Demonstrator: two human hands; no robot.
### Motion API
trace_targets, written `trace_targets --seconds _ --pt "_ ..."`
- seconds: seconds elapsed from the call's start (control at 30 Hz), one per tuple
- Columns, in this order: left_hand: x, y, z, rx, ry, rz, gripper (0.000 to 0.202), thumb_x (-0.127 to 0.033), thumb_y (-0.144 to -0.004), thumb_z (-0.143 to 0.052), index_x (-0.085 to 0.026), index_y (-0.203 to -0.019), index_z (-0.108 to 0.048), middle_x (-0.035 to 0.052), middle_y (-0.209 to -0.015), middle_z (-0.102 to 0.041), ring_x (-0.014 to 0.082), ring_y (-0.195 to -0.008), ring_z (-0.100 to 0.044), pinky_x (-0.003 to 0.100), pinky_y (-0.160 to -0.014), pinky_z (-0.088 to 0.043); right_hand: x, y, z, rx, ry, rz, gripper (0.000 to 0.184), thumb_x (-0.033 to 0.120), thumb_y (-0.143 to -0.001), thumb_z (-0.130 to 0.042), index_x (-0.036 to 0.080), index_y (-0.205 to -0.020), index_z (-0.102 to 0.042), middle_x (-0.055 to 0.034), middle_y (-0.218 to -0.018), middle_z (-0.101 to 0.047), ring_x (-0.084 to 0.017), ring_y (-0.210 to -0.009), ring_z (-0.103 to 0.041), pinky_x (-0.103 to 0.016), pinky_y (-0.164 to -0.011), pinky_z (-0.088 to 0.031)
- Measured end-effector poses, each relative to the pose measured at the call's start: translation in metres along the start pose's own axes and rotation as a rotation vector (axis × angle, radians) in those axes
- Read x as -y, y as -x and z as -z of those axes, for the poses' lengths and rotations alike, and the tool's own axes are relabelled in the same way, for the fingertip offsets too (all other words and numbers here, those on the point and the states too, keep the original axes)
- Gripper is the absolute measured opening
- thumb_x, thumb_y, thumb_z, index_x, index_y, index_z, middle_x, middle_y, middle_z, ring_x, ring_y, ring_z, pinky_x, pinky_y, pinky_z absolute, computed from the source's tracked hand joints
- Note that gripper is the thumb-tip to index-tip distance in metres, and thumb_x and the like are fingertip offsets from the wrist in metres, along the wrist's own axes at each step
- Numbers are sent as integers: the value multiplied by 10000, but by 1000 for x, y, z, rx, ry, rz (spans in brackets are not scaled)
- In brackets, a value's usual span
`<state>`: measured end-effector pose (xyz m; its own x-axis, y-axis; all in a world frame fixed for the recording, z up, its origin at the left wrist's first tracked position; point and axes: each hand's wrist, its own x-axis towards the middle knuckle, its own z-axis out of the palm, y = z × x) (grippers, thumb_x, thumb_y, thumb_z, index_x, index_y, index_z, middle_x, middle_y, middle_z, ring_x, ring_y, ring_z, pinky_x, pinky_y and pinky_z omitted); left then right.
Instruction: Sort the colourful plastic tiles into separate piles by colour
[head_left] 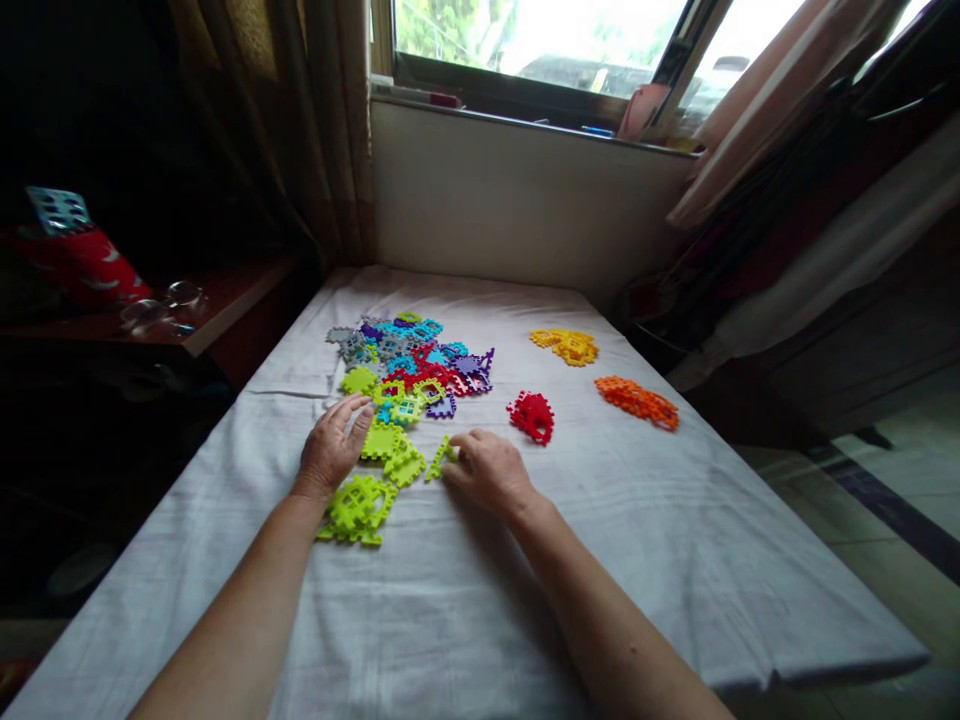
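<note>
My right hand pinches a narrow lime-green interlocking plastic piece just above the cloth. My left hand rests beside the lime-green pieces, its fingers stretched out towards the mixed heap; whether it touches a piece I cannot make out. Nearer to me, by the left wrist, lies a small pile of lime-green pieces. Beyond the hands spreads the mixed heap of grey, blue, purple, red and lime-green toothed pieces.
To the right lie separate piles of red pieces, orange pieces and yellow pieces. A pale cloth covers the table. Glasses and a red container stand on a wooden surface at the left. Clothes hang at the right.
</note>
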<state>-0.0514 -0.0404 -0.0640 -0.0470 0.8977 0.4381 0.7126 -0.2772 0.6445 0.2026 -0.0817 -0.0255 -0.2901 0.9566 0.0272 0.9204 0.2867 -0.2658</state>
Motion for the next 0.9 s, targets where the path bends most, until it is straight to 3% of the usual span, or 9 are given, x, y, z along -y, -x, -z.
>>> trace_targets --seconds 0.17,0.27,0.37,0.43,0.5,0.7,0.8,0.9 --pt "3 -1 3 -36 -14 -13 593 -650 -909 -364 -186 -1091 -685 123 -1240 -694 252 -1218 -613 414 -1090 -453 36 -17 -11 32 -56 87 320 338 -930 -592 251 -1232 -653 -65 -1087 -727 -207 -1009 -659 -291 -832 -482" --pt "6 -3 9 -91 4 18 582 -643 -904 -368 -186 -1076 -685 119 -1212 -707 254 -1191 -628 403 -1067 -469 45 -23 -13 -44 -103 142 358 393 -928 -602 224 -1240 -650 -94 -1159 -701 -224 -1073 -633 -329 -910 -476" --pt "10 -5 15 -180 45 108 585 -640 -903 -363 -186 -1076 -690 116 -1168 -725 256 -1136 -653 389 -1012 -501 50 -15 -20 -114 -136 352 636 595 -826 -684 225 -1336 -593 -137 -1383 -581 -278 -1267 -522 -423 -1064 -395" --pt "15 -7 18 -256 77 193 594 -642 -900 -362 -187 -1090 -692 114 -1123 -737 256 -1083 -671 381 -961 -522 54 -9 -29 -91 -133 506 850 721 -725 -710 262 -1416 -525 -142 -1520 -451 -320 -1405 -380 -498 -1151 -286" --pt "21 -8 22 -342 110 273 610 -644 -900 -357 -179 -1103 -695 119 -1093 -740 258 -1058 -675 380 -945 -522 59 -9 -39 -65 -114 560 912 770 -703 -687 296 -1455 -481 -136 -1581 -366 -334 -1476 -261 -542 -1191 -182" --pt "38 -11 29 -452 216 410 628 -627 -925 -319 -159 -1127 -686 135 -1125 -718 250 -1097 -659 377 -975 -494 84 -50 -54 -108 -98 381 684 611 -852 -646 283 -1436 -507 -139 -1595 -346 -321 -1491 -237 -563 -1195 -131" --pt "36 -10 28 -413 163 390 606 -629 -921 -335 -182 -1120 -692 109 -1099 -729 240 -1063 -665 359 -952 -501 89 -67 -50 -154 -119 303 625 574 -887 -620 272 -1425 -519 -132 -1572 -390 -303 -1467 -291 -533 -1189 -169" --pt "30 -8 24 -328 86 325 562 -623 -919 -355 -214 -1106 -693 80 -1059 -743 231 -1021 -673 337 -899 -521 78 -75 -41 -206 -131 258 552 574 -923 -562 293 -1398 -545 -87 -1555 -429 -259 -1449 -326 -472 -1194 -186"
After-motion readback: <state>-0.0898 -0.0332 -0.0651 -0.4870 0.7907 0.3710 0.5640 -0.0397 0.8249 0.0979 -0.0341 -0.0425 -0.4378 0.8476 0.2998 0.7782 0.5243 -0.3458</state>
